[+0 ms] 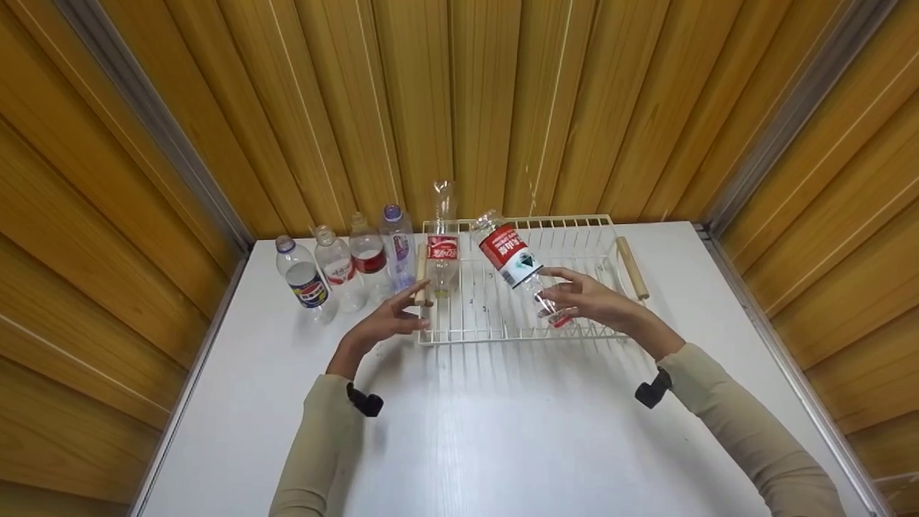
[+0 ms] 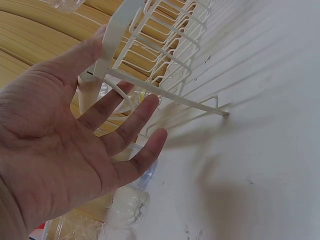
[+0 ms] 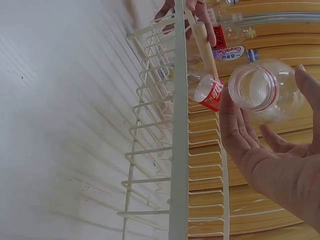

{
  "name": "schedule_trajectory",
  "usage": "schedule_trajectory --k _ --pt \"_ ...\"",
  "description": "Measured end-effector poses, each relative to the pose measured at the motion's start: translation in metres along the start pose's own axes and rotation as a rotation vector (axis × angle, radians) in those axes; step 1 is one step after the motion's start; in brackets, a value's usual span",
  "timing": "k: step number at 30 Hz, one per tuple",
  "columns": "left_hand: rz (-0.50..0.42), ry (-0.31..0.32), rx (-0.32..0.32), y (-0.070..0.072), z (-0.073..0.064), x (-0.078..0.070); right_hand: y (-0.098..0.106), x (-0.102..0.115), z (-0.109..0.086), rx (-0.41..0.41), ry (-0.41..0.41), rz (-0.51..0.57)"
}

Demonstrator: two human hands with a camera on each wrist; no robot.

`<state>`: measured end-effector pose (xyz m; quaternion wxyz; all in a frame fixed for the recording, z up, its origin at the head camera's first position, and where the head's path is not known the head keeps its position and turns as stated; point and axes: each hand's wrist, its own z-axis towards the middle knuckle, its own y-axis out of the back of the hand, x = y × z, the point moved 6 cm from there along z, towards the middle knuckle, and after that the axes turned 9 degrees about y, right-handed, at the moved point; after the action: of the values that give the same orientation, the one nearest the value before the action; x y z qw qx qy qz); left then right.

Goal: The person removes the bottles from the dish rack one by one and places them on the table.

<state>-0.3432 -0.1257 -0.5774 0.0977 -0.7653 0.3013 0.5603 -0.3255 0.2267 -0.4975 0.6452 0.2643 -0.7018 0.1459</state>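
Observation:
My right hand (image 1: 592, 298) holds a clear plastic bottle (image 1: 508, 251) with a red and white label around its neck end. The bottle is tilted over the white wire rack (image 1: 517, 337), its base up and left. In the right wrist view, the uncapped bottle mouth (image 3: 255, 89) faces the camera between my thumb and fingers. My left hand (image 1: 388, 319) is at the rack's left wooden handle (image 1: 421, 273). Its fingers (image 2: 127, 120) are spread and fairly straight, with the thumb up against the frame corner. A red-labelled bottle (image 1: 442, 248) stands upside down inside the rack's left end.
Several uncapped plastic bottles stand upright left of the rack, among them a blue-labelled bottle (image 1: 305, 280) and a purple-ringed bottle (image 1: 398, 244). A second wooden handle (image 1: 632, 268) is on the rack's right. Wood-patterned panels (image 1: 481, 108) surround the white table (image 1: 495, 445).

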Motion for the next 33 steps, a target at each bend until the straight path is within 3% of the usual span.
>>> schedule_trajectory --k 19,27,33 --pt "-0.026 -0.007 -0.015 0.001 -0.002 0.0 0.0 0.001 -0.006 -0.028 0.149 0.066" --pt "0.034 -0.056 -0.103 0.003 -0.009 -0.009 0.001 0.004 -0.009 -0.044 0.171 0.094" --pt "0.077 -0.066 -0.181 0.009 -0.025 -0.022 0.0 0.004 -0.013 -0.037 0.194 0.103"
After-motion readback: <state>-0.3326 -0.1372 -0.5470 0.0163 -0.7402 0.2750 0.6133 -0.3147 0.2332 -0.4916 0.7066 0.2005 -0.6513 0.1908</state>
